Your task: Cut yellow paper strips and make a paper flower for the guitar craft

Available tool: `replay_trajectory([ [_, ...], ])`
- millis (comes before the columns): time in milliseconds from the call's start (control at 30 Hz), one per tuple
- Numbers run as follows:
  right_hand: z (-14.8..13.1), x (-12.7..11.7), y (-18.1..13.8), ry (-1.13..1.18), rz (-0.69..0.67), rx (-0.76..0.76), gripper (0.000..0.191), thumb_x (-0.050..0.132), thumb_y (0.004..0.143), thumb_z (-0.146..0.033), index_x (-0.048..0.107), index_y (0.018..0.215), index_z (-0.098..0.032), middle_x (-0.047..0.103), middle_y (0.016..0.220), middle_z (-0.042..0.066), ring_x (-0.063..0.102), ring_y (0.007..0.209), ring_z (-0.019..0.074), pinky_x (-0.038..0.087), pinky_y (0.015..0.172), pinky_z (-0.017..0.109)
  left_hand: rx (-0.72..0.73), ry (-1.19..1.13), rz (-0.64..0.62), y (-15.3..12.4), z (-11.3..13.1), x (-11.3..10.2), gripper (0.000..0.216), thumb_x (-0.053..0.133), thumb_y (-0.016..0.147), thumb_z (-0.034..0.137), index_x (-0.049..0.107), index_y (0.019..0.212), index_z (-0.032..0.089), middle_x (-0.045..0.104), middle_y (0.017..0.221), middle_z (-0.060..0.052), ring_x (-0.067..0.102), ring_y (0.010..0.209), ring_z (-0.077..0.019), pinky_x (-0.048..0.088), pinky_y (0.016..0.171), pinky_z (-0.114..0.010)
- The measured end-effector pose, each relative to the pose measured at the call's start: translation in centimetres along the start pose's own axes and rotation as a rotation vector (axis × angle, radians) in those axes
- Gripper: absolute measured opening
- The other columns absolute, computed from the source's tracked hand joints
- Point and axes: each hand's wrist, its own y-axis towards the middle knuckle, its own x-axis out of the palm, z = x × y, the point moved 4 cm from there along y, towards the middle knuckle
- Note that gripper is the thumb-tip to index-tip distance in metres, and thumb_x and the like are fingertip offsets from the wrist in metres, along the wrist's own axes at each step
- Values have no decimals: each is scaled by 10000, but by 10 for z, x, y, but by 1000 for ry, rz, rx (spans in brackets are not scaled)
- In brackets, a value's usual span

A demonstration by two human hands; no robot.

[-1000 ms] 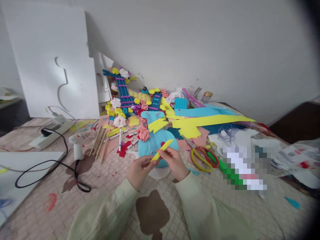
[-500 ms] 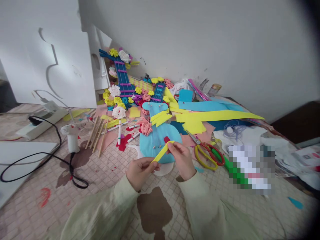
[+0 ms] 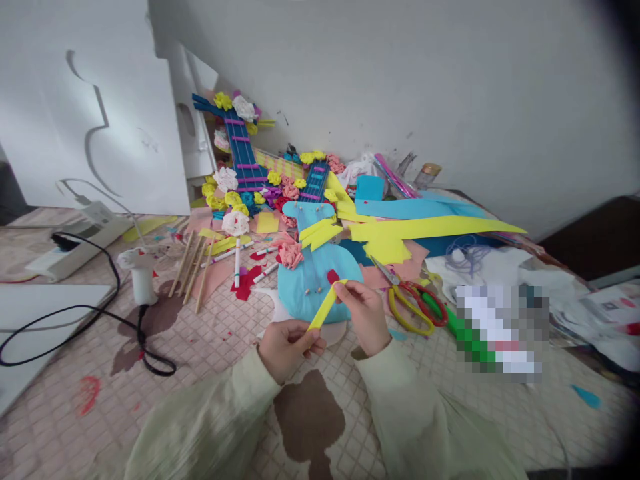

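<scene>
A narrow yellow paper strip [image 3: 325, 308] is stretched between my two hands. My left hand [image 3: 287, 343] pinches its lower end, and my right hand [image 3: 365, 313] grips the upper end between thumb and fingers. Just beyond lies a light-blue guitar-shaped craft piece [image 3: 295, 287], partly covered by the strip and my right hand. On its neck rest several short yellow strips [image 3: 320, 233]. A pink crepe-paper flower [image 3: 290, 253] sits at its left edge, and a small red piece [image 3: 333, 275] is on its body.
Scissors [image 3: 410, 310] with yellow and red handles lie to the right. On the left are a white glue gun [image 3: 143, 277] with a black cord, wooden sticks [image 3: 193, 270] and a power strip [image 3: 80, 247]. Flower-decorated blue guitar crafts [image 3: 243, 153] stand at the back beside long yellow paper [image 3: 435, 230].
My left hand has dropped slightly, so the yellow strip slants more steeply. The right hand keeps its hold, and the whole view has shifted a little.
</scene>
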Motion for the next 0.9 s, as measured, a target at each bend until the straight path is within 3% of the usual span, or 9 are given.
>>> replay_trajectory([
  [167, 3, 2, -1, 13, -49, 17, 226, 607, 693, -392, 617, 668, -167, 543, 567, -10, 496, 579, 127, 411, 577, 256, 16, -12, -60, -3, 3, 4, 338, 698, 551, 431, 605, 621, 114, 663, 541, -39, 582, 468, -108, 427, 479, -213],
  [400, 3, 18, -12, 18, -188, 30, 250, 618, 690, -380, 589, 586, -155, 506, 520, -18, 458, 518, 114, 379, 508, 238, 43, -81, -127, -3, 0, 6, 425, 663, 585, 487, 636, 758, 100, 696, 606, -58, 623, 539, -118, 423, 510, -200],
  [733, 1, 5, -4, 78, -26, 20, 265, 602, 699, -413, 611, 654, -152, 509, 550, -17, 455, 563, 113, 373, 541, 232, -29, -157, -68, 0, -7, 6, 470, 686, 514, 527, 629, 686, 94, 680, 549, -49, 614, 471, -123, 408, 446, -195],
  [900, 3, 9, -5, 118, -132, 37, 244, 647, 666, -382, 626, 638, -140, 526, 537, -18, 463, 548, 111, 376, 553, 240, 50, -128, -14, 0, -2, 3, 460, 669, 544, 530, 635, 697, 97, 673, 542, -40, 597, 466, -114, 418, 461, -200],
])
